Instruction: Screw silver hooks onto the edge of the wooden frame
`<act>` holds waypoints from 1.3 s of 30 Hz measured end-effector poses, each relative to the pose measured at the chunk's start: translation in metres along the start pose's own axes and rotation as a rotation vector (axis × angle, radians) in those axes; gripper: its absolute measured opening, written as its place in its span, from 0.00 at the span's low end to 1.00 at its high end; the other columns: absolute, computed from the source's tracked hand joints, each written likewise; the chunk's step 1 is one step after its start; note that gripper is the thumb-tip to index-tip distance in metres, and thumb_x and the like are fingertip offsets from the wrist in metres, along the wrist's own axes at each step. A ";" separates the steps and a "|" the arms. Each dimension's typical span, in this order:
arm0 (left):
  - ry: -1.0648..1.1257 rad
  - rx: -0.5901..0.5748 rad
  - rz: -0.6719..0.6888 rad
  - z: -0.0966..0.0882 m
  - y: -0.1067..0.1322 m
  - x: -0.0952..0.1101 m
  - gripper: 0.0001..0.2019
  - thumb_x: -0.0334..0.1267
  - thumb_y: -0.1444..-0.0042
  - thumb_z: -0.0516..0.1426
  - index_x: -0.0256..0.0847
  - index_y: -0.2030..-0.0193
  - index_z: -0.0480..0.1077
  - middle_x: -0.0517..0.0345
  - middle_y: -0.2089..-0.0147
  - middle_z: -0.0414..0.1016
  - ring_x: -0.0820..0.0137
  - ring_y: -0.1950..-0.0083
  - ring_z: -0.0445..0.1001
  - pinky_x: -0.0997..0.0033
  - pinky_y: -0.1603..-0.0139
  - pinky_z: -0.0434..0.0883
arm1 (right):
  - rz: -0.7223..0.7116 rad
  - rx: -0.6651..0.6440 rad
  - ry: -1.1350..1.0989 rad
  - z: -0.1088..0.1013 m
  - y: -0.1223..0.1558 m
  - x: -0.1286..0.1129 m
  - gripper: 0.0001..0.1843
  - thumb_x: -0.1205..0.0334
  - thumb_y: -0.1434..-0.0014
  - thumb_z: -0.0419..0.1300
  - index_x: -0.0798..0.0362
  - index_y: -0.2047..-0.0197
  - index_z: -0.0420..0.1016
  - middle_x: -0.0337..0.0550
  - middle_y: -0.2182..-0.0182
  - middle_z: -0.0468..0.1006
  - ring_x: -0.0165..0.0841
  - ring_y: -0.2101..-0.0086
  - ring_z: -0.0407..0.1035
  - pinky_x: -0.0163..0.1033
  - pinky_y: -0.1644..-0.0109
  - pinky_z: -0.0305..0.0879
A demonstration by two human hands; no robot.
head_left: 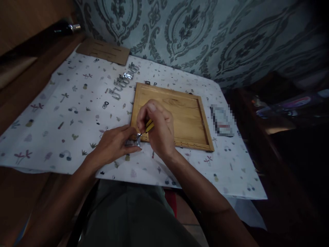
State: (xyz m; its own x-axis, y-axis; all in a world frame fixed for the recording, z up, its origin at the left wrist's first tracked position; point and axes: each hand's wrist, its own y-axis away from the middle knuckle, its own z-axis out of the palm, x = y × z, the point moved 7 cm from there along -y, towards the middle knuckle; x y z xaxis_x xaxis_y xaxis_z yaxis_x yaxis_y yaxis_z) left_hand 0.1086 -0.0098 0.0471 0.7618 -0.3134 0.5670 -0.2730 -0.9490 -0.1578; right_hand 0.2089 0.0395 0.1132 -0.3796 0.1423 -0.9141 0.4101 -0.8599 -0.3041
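Observation:
Near the front left corner of a shallow wooden tray or frame [180,106], my left hand [115,142] pinches a small shiny metal piece [138,140] between thumb and fingertips. My right hand [160,127] is closed around a slim yellow-and-black tool [149,126]. Its tip points down and left, at or very near the metal piece; whether they touch is too small to tell. The metal piece lies against the frame's front edge. Small dark holes or marks run along that edge. My right fingers hide part of the tool and of the frame.
Beyond the frame's left side, several silvery metal pieces [123,80] lie in a row on the patterned tablecloth [77,137]. A flat brown cardboard piece [104,51] rests at the back by the patterned wall covering [190,27]. A pixelated object [222,120] lies right of the frame.

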 end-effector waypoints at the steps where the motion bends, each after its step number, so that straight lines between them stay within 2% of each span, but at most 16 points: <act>1: -0.003 -0.007 -0.003 0.000 0.000 0.000 0.22 0.59 0.39 0.60 0.43 0.52 0.72 0.56 0.59 0.78 0.62 0.60 0.77 0.67 0.64 0.69 | 0.006 0.026 -0.007 -0.001 0.000 0.000 0.19 0.49 0.32 0.58 0.51 0.72 0.68 0.33 0.80 0.64 0.26 0.78 0.56 0.33 0.74 0.56; 6: 0.020 -0.052 -0.039 0.000 -0.001 0.000 0.21 0.57 0.40 0.62 0.42 0.51 0.72 0.56 0.57 0.78 0.62 0.58 0.78 0.66 0.61 0.71 | -0.004 0.134 -0.023 -0.003 -0.001 -0.002 0.14 0.51 0.32 0.58 0.50 0.68 0.67 0.29 0.82 0.56 0.25 0.81 0.48 0.32 0.78 0.49; 9: 0.027 -0.068 -0.052 0.002 -0.001 0.000 0.21 0.56 0.40 0.63 0.41 0.50 0.72 0.55 0.56 0.79 0.61 0.57 0.78 0.65 0.60 0.71 | -0.002 0.120 -0.023 0.000 -0.001 0.000 0.17 0.49 0.33 0.58 0.50 0.70 0.65 0.28 0.83 0.53 0.24 0.82 0.45 0.33 0.79 0.46; 14: 0.035 -0.016 -0.036 0.003 0.001 -0.003 0.21 0.57 0.39 0.61 0.42 0.50 0.72 0.55 0.55 0.79 0.61 0.57 0.79 0.66 0.59 0.72 | -0.001 0.075 0.024 0.004 0.001 0.000 0.24 0.42 0.33 0.57 0.50 0.73 0.65 0.28 0.84 0.53 0.23 0.84 0.43 0.34 0.79 0.45; 19: 0.029 0.021 0.004 0.003 0.002 -0.002 0.20 0.56 0.38 0.60 0.44 0.49 0.72 0.57 0.56 0.79 0.62 0.58 0.79 0.66 0.62 0.72 | 0.040 -0.047 0.016 0.010 -0.002 -0.002 0.27 0.41 0.33 0.57 0.51 0.76 0.66 0.27 0.87 0.51 0.23 0.85 0.43 0.33 0.81 0.47; 25: 0.046 0.053 0.037 0.001 0.002 0.000 0.19 0.53 0.39 0.62 0.44 0.48 0.73 0.57 0.58 0.79 0.61 0.59 0.79 0.67 0.63 0.72 | 0.095 -0.413 -0.053 0.023 -0.007 -0.005 0.28 0.44 0.31 0.56 0.53 0.78 0.69 0.28 0.87 0.55 0.21 0.85 0.47 0.30 0.81 0.48; 27: 0.062 0.055 0.026 0.001 0.002 -0.001 0.19 0.53 0.39 0.63 0.43 0.49 0.73 0.57 0.58 0.79 0.61 0.59 0.80 0.67 0.62 0.73 | 0.129 -0.496 -0.093 0.024 -0.007 -0.005 0.28 0.45 0.31 0.57 0.54 0.77 0.69 0.29 0.87 0.58 0.20 0.85 0.48 0.30 0.81 0.48; 29: 0.061 0.039 0.006 0.001 0.002 -0.002 0.19 0.52 0.40 0.63 0.42 0.50 0.74 0.57 0.59 0.79 0.61 0.59 0.80 0.66 0.63 0.73 | 0.130 -0.528 -0.117 0.024 -0.007 -0.004 0.27 0.46 0.31 0.57 0.55 0.76 0.70 0.30 0.85 0.59 0.20 0.85 0.48 0.30 0.81 0.46; 33: 0.038 0.013 -0.004 0.001 0.000 0.000 0.19 0.52 0.40 0.64 0.42 0.49 0.74 0.56 0.59 0.79 0.59 0.59 0.80 0.64 0.62 0.74 | 0.085 -0.483 -0.146 0.020 -0.007 -0.003 0.24 0.49 0.31 0.57 0.56 0.74 0.71 0.31 0.81 0.62 0.20 0.83 0.50 0.30 0.80 0.47; 36: 0.046 0.008 -0.012 0.000 0.001 0.000 0.19 0.51 0.42 0.66 0.43 0.50 0.75 0.57 0.59 0.79 0.60 0.59 0.80 0.65 0.61 0.74 | 0.132 -0.497 -0.130 0.019 -0.005 0.000 0.23 0.50 0.31 0.58 0.56 0.74 0.71 0.33 0.79 0.64 0.21 0.81 0.55 0.32 0.78 0.51; 39: 0.064 0.021 -0.004 0.000 0.001 0.000 0.18 0.49 0.42 0.66 0.44 0.49 0.74 0.58 0.59 0.80 0.61 0.59 0.80 0.66 0.60 0.74 | 0.183 -0.528 -0.075 0.018 -0.003 0.002 0.22 0.49 0.32 0.59 0.54 0.73 0.71 0.33 0.80 0.64 0.23 0.81 0.55 0.33 0.77 0.53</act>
State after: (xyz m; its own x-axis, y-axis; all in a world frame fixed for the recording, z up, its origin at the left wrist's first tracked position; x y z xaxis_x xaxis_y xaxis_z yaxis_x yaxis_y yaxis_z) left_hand 0.1084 -0.0110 0.0468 0.7239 -0.3070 0.6178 -0.2569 -0.9511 -0.1716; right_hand 0.1919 0.0333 0.1177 -0.3138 -0.0379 -0.9487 0.8267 -0.5024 -0.2534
